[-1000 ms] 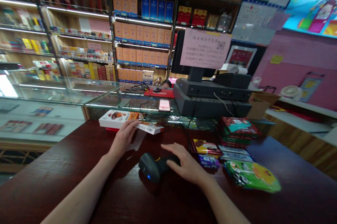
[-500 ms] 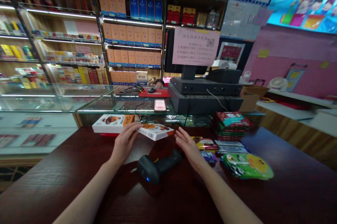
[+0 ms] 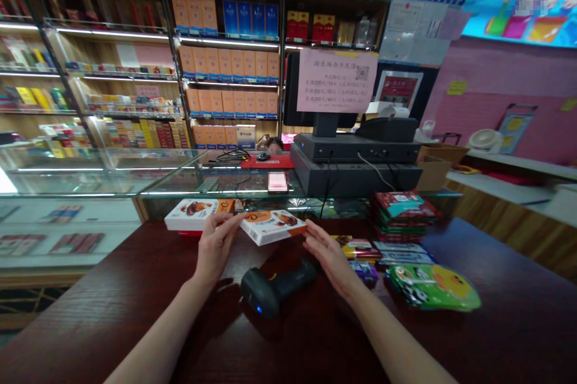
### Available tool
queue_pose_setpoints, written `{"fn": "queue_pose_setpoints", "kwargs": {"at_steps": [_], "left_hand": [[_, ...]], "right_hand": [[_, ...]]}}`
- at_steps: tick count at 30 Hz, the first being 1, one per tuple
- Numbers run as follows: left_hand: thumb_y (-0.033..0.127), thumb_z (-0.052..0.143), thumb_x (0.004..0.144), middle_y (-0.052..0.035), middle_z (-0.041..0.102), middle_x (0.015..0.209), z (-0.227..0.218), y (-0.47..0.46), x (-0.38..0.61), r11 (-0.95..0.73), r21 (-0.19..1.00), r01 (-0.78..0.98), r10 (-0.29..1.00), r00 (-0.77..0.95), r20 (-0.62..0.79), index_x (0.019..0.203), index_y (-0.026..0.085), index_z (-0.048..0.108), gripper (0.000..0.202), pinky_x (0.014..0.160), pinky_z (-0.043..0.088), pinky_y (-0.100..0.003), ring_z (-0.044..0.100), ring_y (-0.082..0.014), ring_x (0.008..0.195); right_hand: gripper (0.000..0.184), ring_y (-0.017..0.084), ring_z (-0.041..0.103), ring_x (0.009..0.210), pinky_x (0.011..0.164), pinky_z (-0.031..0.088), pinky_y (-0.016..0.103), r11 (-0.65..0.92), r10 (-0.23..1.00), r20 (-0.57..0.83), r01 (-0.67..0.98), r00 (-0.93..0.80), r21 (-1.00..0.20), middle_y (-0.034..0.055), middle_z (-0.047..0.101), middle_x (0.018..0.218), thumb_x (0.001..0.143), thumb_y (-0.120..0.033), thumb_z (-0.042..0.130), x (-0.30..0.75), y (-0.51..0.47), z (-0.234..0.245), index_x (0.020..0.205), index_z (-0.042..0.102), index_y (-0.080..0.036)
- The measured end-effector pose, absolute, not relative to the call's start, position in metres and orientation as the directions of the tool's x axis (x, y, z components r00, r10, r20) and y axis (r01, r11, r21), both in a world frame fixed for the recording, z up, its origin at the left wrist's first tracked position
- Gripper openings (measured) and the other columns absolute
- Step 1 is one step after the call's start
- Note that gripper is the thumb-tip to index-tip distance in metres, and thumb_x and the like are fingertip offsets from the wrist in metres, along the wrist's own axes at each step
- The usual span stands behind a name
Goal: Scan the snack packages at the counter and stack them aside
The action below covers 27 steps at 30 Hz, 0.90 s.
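Note:
A white and orange chocolate box [image 3: 273,228] is held tilted above the dark counter. My left hand [image 3: 217,249] pinches its left end between thumb and fingers. At the opposite end, the fingertips of my right hand [image 3: 328,256] press against the corner. Below the box, a black barcode scanner [image 3: 274,289] lies on the counter with a small blue light lit. Similar white boxes [image 3: 192,216] are stacked behind my left hand, over something red. Just right of my right hand are a purple packet [image 3: 364,274] and a yellow and red packet [image 3: 360,247].
A green panda-print pack [image 3: 433,286] and blue-white packets [image 3: 403,253] lie to the right, before a stack of red-brown packets [image 3: 401,216]. Behind stand a glass display case [image 3: 216,182] and a cash register with monitor [image 3: 356,158]. A person's head shows beyond the case.
My right hand has come onto the right end of the box, where it was apart before. The box has turned slightly, its front corner shifting left. The view has shifted a little.

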State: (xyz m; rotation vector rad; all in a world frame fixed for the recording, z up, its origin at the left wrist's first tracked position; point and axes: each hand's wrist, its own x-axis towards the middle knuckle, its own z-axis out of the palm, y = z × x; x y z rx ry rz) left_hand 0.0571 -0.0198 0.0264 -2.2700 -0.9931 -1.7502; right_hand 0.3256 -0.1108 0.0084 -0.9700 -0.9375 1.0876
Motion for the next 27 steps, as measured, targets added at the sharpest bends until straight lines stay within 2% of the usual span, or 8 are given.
{"fn": "queue_pose_setpoints", "kwargs": {"at_steps": [5, 11, 14, 20, 24, 27], "left_hand": [[0.033, 0.05, 0.099, -0.0038, 0.061, 0.094, 0.026, -0.019, 0.054, -0.748, 0.295, 0.595, 0.442, 0.114, 0.89, 0.122, 0.031, 0.07, 0.03, 0.087, 0.054, -0.032, 0.059, -0.0171, 0.09], [0.034, 0.047, 0.1, -0.0057, 0.069, 0.112, 0.023, -0.017, 0.057, -0.719, 0.37, 0.589, 0.534, 0.127, 0.836, 0.129, 0.028, 0.066, 0.035, 0.098, 0.051, -0.038, 0.062, -0.021, 0.104], [0.034, 0.046, 0.099, -0.0065, 0.068, 0.126, 0.022, -0.016, 0.058, -0.702, 0.443, 0.558, 0.603, 0.133, 0.787, 0.131, 0.026, 0.063, 0.037, 0.106, 0.046, -0.042, 0.06, -0.0229, 0.117], [0.042, 0.038, 0.1, -0.0082, 0.063, 0.138, 0.027, -0.019, 0.058, -0.61, 0.65, 0.453, 0.765, 0.124, 0.632, 0.133, 0.024, 0.058, 0.043, 0.116, 0.036, -0.051, 0.052, -0.0257, 0.133], [0.046, 0.051, 0.094, -0.0108, 0.06, 0.141, 0.029, -0.02, 0.058, -0.633, 0.657, 0.41, 0.764, 0.189, 0.617, 0.141, 0.022, 0.049, 0.052, 0.117, 0.035, -0.051, 0.052, -0.0269, 0.135], [0.045, 0.052, 0.094, -0.0101, 0.059, 0.141, 0.029, -0.017, 0.056, -0.639, 0.637, 0.432, 0.757, 0.203, 0.621, 0.138, 0.024, 0.053, 0.049, 0.117, 0.037, -0.048, 0.053, -0.0252, 0.134]], "right_hand": [[0.066, 0.03, 0.042, 0.144, 0.122, 0.027, 0.051, 0.197, 0.971, 0.157, -0.23, 0.182, -0.953, 0.0075, 0.06, 0.143, 0.074, -0.048, 0.082, 0.321, -0.114, 0.016, 0.134, 0.063, -0.029], [0.071, 0.029, 0.037, 0.147, 0.124, 0.022, 0.052, 0.231, 0.965, 0.199, -0.197, 0.169, -0.953, 0.0076, 0.055, 0.148, 0.076, -0.051, 0.08, 0.314, -0.114, 0.015, 0.139, 0.058, -0.029], [0.074, 0.029, 0.035, 0.148, 0.124, 0.021, 0.053, 0.25, 0.962, 0.222, -0.178, 0.161, -0.952, 0.0075, 0.05, 0.152, 0.076, -0.052, 0.079, 0.314, -0.113, 0.013, 0.142, 0.054, -0.03], [0.074, 0.031, 0.032, 0.149, 0.123, 0.022, 0.056, 0.323, 0.937, 0.3, -0.113, 0.179, -0.94, 0.0052, 0.04, 0.159, 0.079, -0.053, 0.076, 0.319, -0.11, 0.007, 0.145, 0.051, -0.033], [0.069, 0.029, 0.033, 0.149, 0.123, 0.024, 0.054, 0.365, 0.921, 0.351, -0.057, 0.169, -0.929, 0.004, 0.038, 0.16, 0.083, -0.051, 0.073, 0.318, -0.11, 0.005, 0.146, 0.049, -0.035], [0.067, 0.028, 0.034, 0.149, 0.122, 0.026, 0.052, 0.386, 0.912, 0.378, -0.016, 0.161, -0.923, 0.0034, 0.038, 0.161, 0.084, -0.048, 0.071, 0.318, -0.111, 0.004, 0.146, 0.048, -0.036]]}}
